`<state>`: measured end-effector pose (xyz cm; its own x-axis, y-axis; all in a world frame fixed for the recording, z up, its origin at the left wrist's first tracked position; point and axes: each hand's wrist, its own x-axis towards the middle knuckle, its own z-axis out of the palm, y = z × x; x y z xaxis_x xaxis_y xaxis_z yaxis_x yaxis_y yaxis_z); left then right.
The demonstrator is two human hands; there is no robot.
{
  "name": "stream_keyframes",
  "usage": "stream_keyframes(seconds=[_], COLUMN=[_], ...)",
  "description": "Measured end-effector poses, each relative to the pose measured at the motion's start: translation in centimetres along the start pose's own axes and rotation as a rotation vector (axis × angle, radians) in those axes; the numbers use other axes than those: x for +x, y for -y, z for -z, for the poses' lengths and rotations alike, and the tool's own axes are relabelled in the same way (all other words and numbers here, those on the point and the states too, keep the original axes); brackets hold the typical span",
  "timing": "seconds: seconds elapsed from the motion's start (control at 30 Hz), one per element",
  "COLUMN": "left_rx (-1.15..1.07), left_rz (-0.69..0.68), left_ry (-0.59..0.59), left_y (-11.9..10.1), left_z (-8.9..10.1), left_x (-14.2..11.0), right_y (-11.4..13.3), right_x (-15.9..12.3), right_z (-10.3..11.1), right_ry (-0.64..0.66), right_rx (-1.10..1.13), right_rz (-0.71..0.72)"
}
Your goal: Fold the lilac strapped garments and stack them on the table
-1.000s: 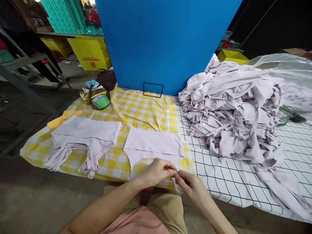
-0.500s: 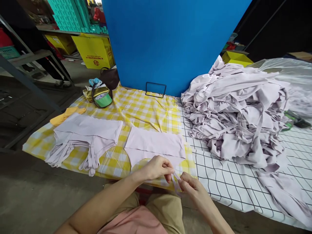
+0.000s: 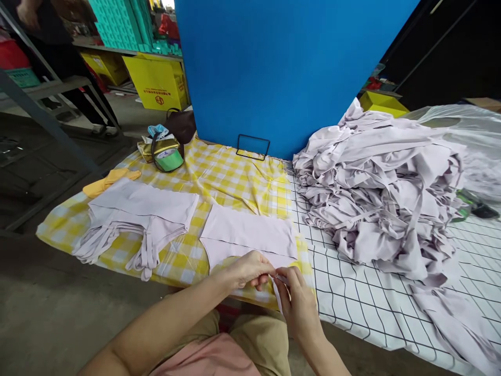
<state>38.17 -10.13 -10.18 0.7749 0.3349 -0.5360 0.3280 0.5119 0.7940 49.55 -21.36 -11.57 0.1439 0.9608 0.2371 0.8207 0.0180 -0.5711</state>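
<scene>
A pale lilac camisole top (image 3: pixel 248 230) lies flat on the yellow checked tablecloth (image 3: pixel 219 180), its strap end toward me. At its near right corner my left hand (image 3: pixel 254 269) pinches a thin shoulder strap (image 3: pixel 277 293). My right hand (image 3: pixel 295 292) grips the same strap, its fingertips meeting those of the left. The strap hangs down between the hands past the table edge. Fingers cover the spot where they pinch. To the left sits a neat stack of matching tops (image 3: pixel 143 203), straps hanging toward the near edge.
On the right, a large heap of lilac garments (image 3: pixel 376 183) covers the white grid cloth (image 3: pixel 352 297). A blue board (image 3: pixel 289 68) stands behind, with a black wire frame (image 3: pixel 253 147) before it. Green tape (image 3: pixel 169 160) and an orange cloth (image 3: pixel 111 181) lie left. A person (image 3: pixel 74 68) stands beyond.
My right hand has moved up and left along the strap to meet my left hand. The view has shifted slightly; the tops have not moved on the table.
</scene>
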Motion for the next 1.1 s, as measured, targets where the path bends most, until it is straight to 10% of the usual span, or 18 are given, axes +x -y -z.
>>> stream_keyframes(seconds=[0.23,0.43,0.63,1.1], left_rx=[0.004,0.836,1.378,1.304], left_rz=[0.053,-0.435,-0.619,-0.624], left_ry=[0.034,-0.447,-0.429,-0.421], left_y=[-0.3,0.0,1.1,0.6], left_z=[0.8,1.8,3.1,4.2], left_x=[0.6,1.7,3.9,6.1], right_y=[-0.3,-1.3,-2.4,-3.3], right_x=[1.2,2.7,4.1,8.0], right_z=[0.0,0.8,0.3,-0.3], right_ry=[-0.064,-0.093,0.041,0.338], right_rx=[-0.119,-0.077,-0.058,-0.48], right_rz=[0.133,0.005,-0.098,0.009])
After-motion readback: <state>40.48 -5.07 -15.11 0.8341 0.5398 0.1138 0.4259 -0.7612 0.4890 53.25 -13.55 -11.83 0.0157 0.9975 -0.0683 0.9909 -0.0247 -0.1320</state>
